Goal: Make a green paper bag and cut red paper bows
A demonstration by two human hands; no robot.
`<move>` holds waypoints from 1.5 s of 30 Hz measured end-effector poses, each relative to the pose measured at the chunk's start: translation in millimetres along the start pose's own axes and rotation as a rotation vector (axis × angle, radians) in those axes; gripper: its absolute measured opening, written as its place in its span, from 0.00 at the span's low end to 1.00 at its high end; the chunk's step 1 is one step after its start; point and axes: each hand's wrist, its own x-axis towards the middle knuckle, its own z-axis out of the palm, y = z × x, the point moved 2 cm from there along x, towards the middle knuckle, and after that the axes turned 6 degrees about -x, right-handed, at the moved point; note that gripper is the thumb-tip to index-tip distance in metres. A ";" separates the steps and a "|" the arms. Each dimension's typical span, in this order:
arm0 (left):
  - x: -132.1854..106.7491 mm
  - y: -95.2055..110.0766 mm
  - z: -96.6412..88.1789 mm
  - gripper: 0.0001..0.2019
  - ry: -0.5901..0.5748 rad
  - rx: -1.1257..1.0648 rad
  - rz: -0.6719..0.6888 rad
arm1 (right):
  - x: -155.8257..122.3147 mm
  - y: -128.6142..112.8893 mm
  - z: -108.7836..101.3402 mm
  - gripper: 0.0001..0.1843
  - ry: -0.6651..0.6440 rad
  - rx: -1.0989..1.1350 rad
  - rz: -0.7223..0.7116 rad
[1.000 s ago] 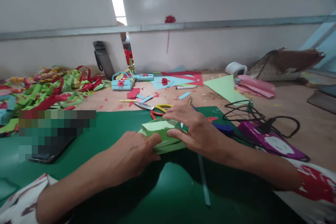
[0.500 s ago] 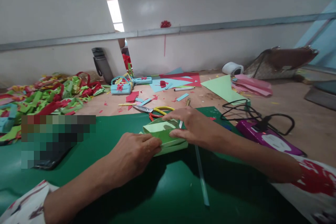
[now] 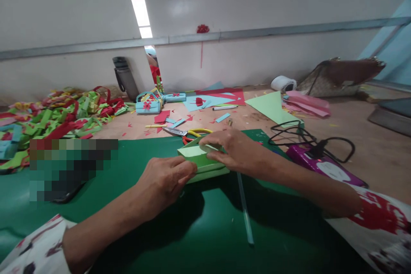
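A folded light green paper piece (image 3: 201,160) lies on the dark green cutting mat (image 3: 135,222). My left hand (image 3: 165,180) pinches its near left edge with closed fingers. My right hand (image 3: 233,147) presses down on its right side and top, thumb and fingers closed around the fold. A thin pale blue stick (image 3: 244,209) lies on the mat just right of the paper, running toward me.
Scissors with yellow and red handles (image 3: 188,132) lie just behind the paper. A purple tool with a black cord (image 3: 324,165) sits at right. A heap of green and red paper strips (image 3: 54,113) fills the left. Blue paper baskets (image 3: 149,102), a dark bottle (image 3: 123,77) and loose coloured sheets stand farther back.
Both hands stayed on the green paper. The right hand flattened the top fold, so the piece now looks more closed and boxy. The view shifted slightly.
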 end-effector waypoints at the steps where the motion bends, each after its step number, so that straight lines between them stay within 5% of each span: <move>1: -0.1 -0.2 -0.1 0.11 -0.001 -0.003 -0.001 | -1.2 -1.0 -1.2 0.10 0.004 0.011 0.001; 24: -5.3 -2.8 5.8 0.10 0.239 0.042 -0.085 | -10.5 5.0 8.6 0.06 0.078 0.150 -0.029; 45: -14.3 10.2 8.3 0.10 0.139 0.467 -0.124 | -12.0 9.2 16.0 0.09 0.151 0.063 -0.129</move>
